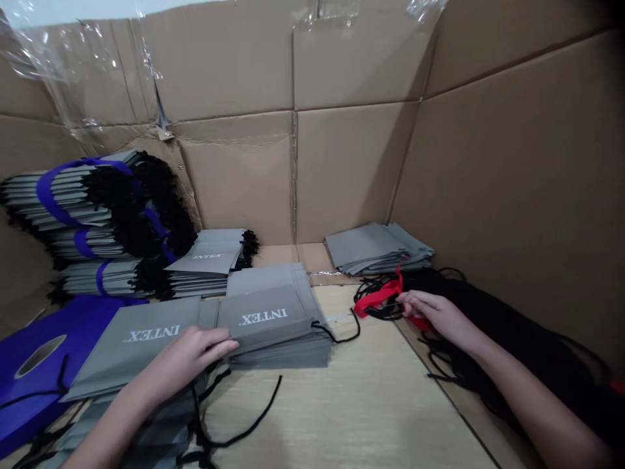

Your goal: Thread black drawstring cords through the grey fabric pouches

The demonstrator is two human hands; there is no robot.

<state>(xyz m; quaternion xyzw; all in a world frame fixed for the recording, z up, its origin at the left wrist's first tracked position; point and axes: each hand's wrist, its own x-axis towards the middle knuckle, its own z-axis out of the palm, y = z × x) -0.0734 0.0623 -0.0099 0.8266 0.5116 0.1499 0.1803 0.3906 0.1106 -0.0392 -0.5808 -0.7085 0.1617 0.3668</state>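
Note:
My left hand is closed on the near left corner of a grey pouch printed INTEX, on a stack of like pouches. A black cord comes out of that pouch's right end. My right hand is pinched at the right, by a red ribbon and black cords; a thin thing shows at its fingertips, too small to name. Another grey INTEX pouch lies left of the stack, partly behind my left forearm.
Bundles of pouches tied with blue bands stand at the left, above a blue roll. More grey pouches lie at the back. Cardboard walls rise around the wooden table.

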